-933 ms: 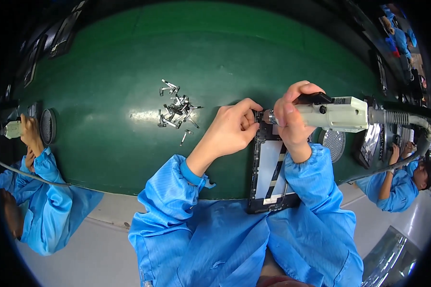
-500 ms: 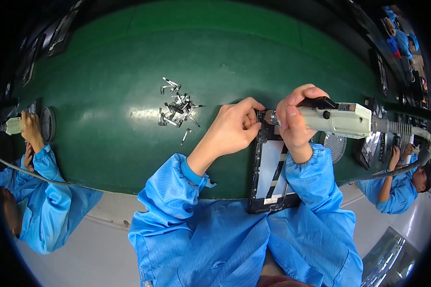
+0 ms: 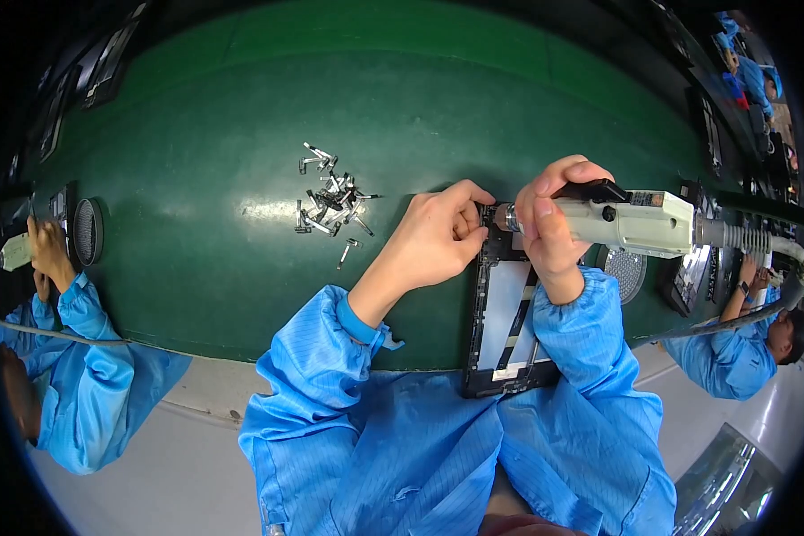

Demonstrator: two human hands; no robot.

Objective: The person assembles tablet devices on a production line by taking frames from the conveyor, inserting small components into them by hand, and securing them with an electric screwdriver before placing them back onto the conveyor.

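My right hand (image 3: pixel 552 223) is wrapped round a pale green electric screwdriver (image 3: pixel 657 223), held nearly level with its nose pointing left. That nose is at the far end of a black, tablet-like device (image 3: pixel 507 322) with a silvery panel inside. The device lies lengthwise at the table's near edge, partly over it. My left hand (image 3: pixel 438 234) is at the device's far left corner, fingers curled and closed close to the screwdriver's tip. Anything pinched in those fingers is hidden, and so is the bit. A blue band circles my left wrist.
A loose pile of small silver-and-black parts (image 3: pixel 338 201) lies on the green table (image 3: pixel 241 295), left of my left hand. A round, grey dish (image 3: pixel 623 272) sits beyond my right sleeve. The screwdriver's cable (image 3: pixel 782 246) runs right. Co-workers in blue sit at both sides.
My hands, the screwdriver and the device look nearly still. The co-worker at the left has shifted their hands and pale tool slightly; the one at the right has moved their arms.
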